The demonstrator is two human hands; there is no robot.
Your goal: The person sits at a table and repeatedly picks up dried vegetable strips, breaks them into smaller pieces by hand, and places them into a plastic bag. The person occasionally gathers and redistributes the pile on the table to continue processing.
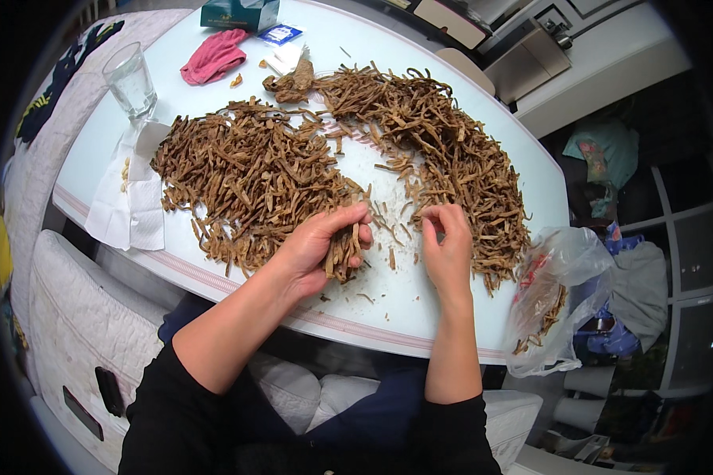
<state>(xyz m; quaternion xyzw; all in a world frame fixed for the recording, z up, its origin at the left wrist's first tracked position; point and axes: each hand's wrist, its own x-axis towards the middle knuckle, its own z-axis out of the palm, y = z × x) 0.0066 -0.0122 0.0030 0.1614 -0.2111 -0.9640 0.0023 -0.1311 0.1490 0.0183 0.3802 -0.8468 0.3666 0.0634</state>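
Two heaps of brown dried root pieces lie on a white glass-topped table. My left hand (pixel 326 243) curls around a small bundle of dried roots (pixel 343 252) at the near edge of the left heap (pixel 249 172). Thumb and index finger of my right hand (pixel 447 240) are bent together beside the right heap (pixel 469 160). Whether a piece sits between those fingertips is too hidden to tell. Loose fragments (pixel 392 258) and dust are scattered on the tabletop between the hands.
A drinking glass (pixel 129 83) and paper tissues (pixel 145 202) stand and lie at left. Farther back are a pink cloth (pixel 214 56), a green box (pixel 240 15) and larger brown lumps (pixel 291 86). A clear plastic bag (pixel 561 303) containing roots hangs over the right edge.
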